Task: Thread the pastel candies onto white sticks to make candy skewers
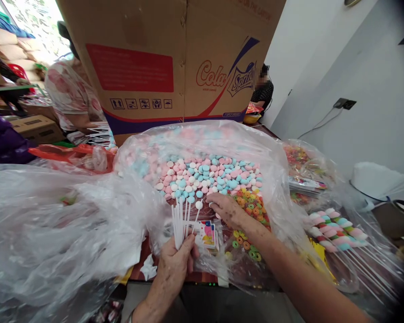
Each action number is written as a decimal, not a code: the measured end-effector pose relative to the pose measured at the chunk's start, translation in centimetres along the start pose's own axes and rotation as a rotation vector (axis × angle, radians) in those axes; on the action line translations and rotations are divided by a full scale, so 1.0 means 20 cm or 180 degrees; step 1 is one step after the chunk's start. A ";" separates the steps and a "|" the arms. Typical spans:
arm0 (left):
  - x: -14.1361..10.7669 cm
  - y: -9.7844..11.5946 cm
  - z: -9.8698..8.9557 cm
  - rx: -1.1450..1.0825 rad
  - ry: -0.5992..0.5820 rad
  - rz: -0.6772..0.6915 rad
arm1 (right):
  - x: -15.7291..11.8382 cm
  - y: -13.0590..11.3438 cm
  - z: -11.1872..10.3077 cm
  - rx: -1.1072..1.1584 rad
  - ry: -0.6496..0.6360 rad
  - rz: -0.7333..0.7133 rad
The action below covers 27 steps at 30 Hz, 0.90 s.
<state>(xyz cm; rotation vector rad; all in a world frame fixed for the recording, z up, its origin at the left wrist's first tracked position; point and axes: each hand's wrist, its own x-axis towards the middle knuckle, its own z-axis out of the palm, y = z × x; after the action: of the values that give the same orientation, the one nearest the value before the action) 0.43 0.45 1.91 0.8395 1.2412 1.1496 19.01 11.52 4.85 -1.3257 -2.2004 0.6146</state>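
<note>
My left hand (pixel 178 255) is closed round a bundle of thin white sticks (pixel 177 224) held upright near the table's front edge. One stick leans right, with a white round candy (pixel 199 205) at its tip. My right hand (pixel 224 206) reaches in from the right, its fingertips at the near edge of a pile of pink, blue and white candies (pixel 205 175); what they hold, if anything, is too small to tell. Ring-shaped orange, yellow and green candies (pixel 252 206) lie beside that hand. Printed cards (pixel 208 234) are behind my left hand.
A big cardboard box (pixel 182 67) stands behind the pile. Clear plastic sheeting (pixel 70 224) spreads left. Finished-looking striped candy skewers (pixel 336 229) lie right. One person (pixel 70 94) sits behind left, another (pixel 264 89) behind right.
</note>
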 end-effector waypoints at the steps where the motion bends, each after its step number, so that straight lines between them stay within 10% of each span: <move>1: 0.00 0.00 0.00 0.0024 -0.0014 0.0008 | 0.00 -0.01 -0.01 -0.0125 -0.0035 -0.0069; 6: 0.00 -0.01 -0.01 0.0257 -0.0162 0.0125 | -0.04 -0.08 -0.14 -0.0747 0.0319 0.0369; 10: 0.00 0.01 0.00 0.0112 -0.0050 0.0065 | -0.10 -0.14 -0.22 -0.1158 -0.0295 0.0580; 17: -0.02 0.06 0.02 0.0049 -0.0016 0.0037 | -0.16 -0.16 -0.06 -0.1819 -0.0603 0.0370; 27: -0.01 0.02 0.01 0.0066 0.0040 0.0034 | -0.04 -0.16 -0.10 -0.0458 0.0370 0.0230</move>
<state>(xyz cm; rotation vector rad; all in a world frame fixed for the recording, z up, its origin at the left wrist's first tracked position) 0.55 0.37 2.45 0.8564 1.2622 1.1541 18.35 9.71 8.27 -1.4806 -2.1438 0.4005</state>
